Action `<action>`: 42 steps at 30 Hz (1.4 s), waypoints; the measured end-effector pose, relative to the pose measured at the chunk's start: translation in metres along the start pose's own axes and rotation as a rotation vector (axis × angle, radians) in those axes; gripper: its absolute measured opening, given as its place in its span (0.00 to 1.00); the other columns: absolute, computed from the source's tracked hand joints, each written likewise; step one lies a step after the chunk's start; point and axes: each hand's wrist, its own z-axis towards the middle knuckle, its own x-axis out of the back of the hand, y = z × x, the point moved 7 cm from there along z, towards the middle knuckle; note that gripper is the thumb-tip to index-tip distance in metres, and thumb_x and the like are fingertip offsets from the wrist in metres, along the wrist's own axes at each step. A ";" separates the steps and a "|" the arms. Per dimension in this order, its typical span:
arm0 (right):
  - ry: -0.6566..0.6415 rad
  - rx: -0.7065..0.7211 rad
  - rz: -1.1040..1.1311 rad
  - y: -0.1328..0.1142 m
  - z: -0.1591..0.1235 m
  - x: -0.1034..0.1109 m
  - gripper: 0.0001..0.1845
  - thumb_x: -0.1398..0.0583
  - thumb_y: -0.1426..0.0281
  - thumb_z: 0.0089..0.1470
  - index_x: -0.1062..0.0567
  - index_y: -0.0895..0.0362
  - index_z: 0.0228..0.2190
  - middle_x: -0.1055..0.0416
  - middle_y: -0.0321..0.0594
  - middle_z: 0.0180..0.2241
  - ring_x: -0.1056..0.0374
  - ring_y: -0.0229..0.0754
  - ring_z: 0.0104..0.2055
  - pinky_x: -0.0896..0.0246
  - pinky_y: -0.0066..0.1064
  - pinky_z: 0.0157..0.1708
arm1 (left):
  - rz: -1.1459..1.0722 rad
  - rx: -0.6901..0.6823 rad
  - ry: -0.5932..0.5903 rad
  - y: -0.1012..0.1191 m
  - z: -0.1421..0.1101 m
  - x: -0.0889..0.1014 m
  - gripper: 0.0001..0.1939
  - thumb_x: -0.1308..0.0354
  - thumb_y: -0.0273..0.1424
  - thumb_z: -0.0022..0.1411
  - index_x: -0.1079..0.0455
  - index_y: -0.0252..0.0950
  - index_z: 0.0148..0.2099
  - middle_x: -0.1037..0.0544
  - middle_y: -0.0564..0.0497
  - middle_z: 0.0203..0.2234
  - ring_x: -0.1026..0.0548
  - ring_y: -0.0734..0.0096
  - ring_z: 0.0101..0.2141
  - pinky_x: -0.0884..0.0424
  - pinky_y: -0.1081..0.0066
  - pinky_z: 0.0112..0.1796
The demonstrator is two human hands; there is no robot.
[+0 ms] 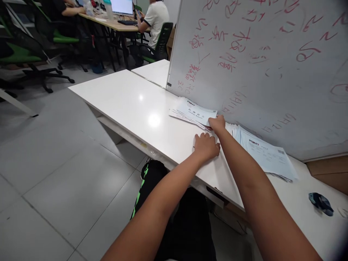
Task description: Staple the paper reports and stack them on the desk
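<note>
A stack of printed papers (pixel 194 112) lies on the white table, leaning close to the whiteboard's lower edge. My right hand (pixel 218 124) is closed on the near right corner of this stack, with the fingertips partly hidden. Just in front of it, my left hand (pixel 206 145) rests palm down on the tabletop with its fingers curled. A small dark tip shows beside those fingers; what it belongs to is hidden. To the right of my right arm is a second, fanned stack of papers (pixel 265 154), also printed, apart from both hands.
The whiteboard (pixel 258 79) with red writing stands along the back of the white table (pixel 122 94). A dark blue crumpled item (pixel 321 203) and a cardboard box (pixel 328 170) are at the right. Two people sit at a far desk (pixel 116 24) among office chairs.
</note>
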 end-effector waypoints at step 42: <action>0.422 0.428 -0.666 0.140 -0.144 0.206 0.21 0.54 0.75 0.59 0.28 0.66 0.48 0.25 0.55 0.44 0.30 0.52 0.48 0.38 0.45 0.50 | 0.211 0.056 0.053 0.003 0.004 0.010 0.21 0.59 0.41 0.65 0.30 0.41 0.49 0.26 0.47 0.51 0.31 0.54 0.51 0.35 0.59 0.46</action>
